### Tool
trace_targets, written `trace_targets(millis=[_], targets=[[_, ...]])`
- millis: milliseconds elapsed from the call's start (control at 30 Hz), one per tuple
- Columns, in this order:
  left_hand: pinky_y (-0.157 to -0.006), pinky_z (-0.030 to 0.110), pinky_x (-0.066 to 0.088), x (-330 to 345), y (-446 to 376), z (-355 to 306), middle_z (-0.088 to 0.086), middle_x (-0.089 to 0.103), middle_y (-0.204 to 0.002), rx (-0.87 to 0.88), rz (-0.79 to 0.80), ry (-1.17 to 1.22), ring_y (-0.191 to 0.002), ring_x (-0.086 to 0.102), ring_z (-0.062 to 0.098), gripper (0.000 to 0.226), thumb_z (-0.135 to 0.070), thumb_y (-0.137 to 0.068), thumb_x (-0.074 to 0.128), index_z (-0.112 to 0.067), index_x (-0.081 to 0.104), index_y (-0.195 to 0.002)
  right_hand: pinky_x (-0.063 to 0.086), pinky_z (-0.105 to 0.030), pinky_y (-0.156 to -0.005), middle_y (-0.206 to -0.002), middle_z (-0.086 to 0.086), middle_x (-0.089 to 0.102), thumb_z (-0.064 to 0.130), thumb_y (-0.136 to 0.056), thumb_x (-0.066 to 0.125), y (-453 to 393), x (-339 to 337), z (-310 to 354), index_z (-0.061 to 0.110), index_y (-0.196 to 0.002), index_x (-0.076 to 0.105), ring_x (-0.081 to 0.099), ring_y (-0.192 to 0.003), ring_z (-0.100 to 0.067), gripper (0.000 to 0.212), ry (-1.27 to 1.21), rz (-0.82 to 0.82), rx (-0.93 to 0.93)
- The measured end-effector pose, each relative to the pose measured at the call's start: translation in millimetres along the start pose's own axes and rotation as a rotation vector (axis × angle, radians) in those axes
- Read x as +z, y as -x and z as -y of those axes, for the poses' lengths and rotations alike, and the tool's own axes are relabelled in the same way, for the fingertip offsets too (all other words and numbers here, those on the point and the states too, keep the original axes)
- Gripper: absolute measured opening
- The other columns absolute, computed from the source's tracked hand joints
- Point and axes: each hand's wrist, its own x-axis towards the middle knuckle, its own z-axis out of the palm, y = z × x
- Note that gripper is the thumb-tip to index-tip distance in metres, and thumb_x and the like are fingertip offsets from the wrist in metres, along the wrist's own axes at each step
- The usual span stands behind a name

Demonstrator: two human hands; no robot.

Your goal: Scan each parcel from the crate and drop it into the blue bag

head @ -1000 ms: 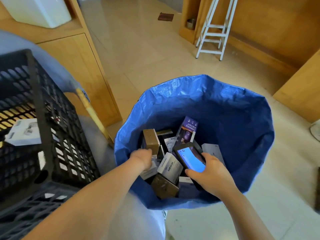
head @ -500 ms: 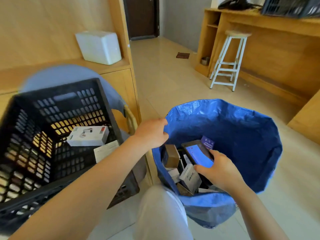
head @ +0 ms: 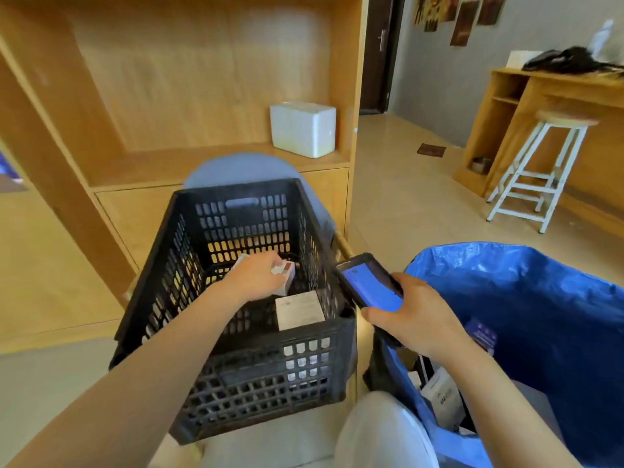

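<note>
Inside the black crate [head: 236, 366], the fingers of the left hand [head: 258, 276] are curled down over a white parcel [head: 285, 273] with a red mark, which is gripped against the crate floor; a second flat white parcel [head: 299, 314] is seen lying just beside it, nearer the front wall. From that hand the bare forearm is stretched back over the crate's near rim toward the camera. Just right of the crate, a dark handheld scanner [head: 369, 285] with a lit blue screen is clasped by the right hand [head: 413, 315], fingers wrapped round its lower body and the thumb laid along its edge, above the rim of the blue bag [head: 540, 298]. Boxes are glimpsed at the bag's bottom. Behind the crate a wooden shelf unit [head: 169, 96] with a white foam box [head: 302, 128] is seen, and a white stool [head: 537, 173] is placed well apart at the right.
</note>
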Motion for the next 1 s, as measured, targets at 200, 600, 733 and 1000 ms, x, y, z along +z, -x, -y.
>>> trace_targets(millis=[200, 600, 733, 1000], targets=[[-0.094, 0.032, 0.038, 34.9, -31.1, 32.0, 0.002, 0.053, -0.123, -0.111, 0.341, 0.011, -0.113, 0.049, 0.023, 0.027, -0.032, -0.094, 0.050, -0.019, 0.056, -0.117, 0.055, -0.037, -0.078, -0.094, 0.013, 0.062, 0.059, -0.067, 0.071, -8.3, 25.6, 22.8, 0.030, -0.107, 0.056, 0.062, -0.087, -0.013, 0.051, 0.047, 0.043, -0.027], [-0.114, 0.043, 0.033, 81.6, -72.2, 53.3, 0.003, 0.030, -0.158, -0.077, 0.504, -0.091, -0.143, 0.032, 0.026, 0.078, -0.033, -0.090, 0.061, -0.020, 0.020, -0.155, 0.052, -0.030, -0.074, -0.100, 0.012, 0.054, 0.063, -0.069, 0.067, -7.9, 36.2, 23.1, 0.034, -0.108, 0.048, 0.058, -0.087, -0.009, 0.053, 0.073, 0.055, -0.025], [-0.104, 0.035, 0.042, 80.8, -70.8, 56.4, 0.004, 0.046, -0.147, -0.105, 0.469, 0.036, -0.130, 0.046, 0.024, 0.059, -0.031, -0.094, 0.058, -0.015, 0.038, -0.147, 0.054, -0.033, -0.078, -0.104, 0.013, 0.054, 0.065, -0.068, 0.065, -6.2, 37.6, 20.4, 0.035, -0.115, 0.047, 0.058, -0.090, -0.010, 0.058, 0.069, 0.067, -0.034], [-0.074, 0.033, 0.055, 73.2, -63.7, 63.7, 0.004, 0.069, -0.100, -0.425, 0.438, 0.730, -0.091, 0.065, 0.018, 0.034, -0.041, -0.100, 0.047, -0.014, 0.062, -0.114, 0.053, -0.028, -0.071, -0.101, 0.012, 0.053, 0.063, -0.071, 0.069, -1.7, 39.8, 20.4, 0.034, -0.112, 0.048, 0.058, -0.086, -0.009, 0.055, 0.060, 0.058, -0.032]])
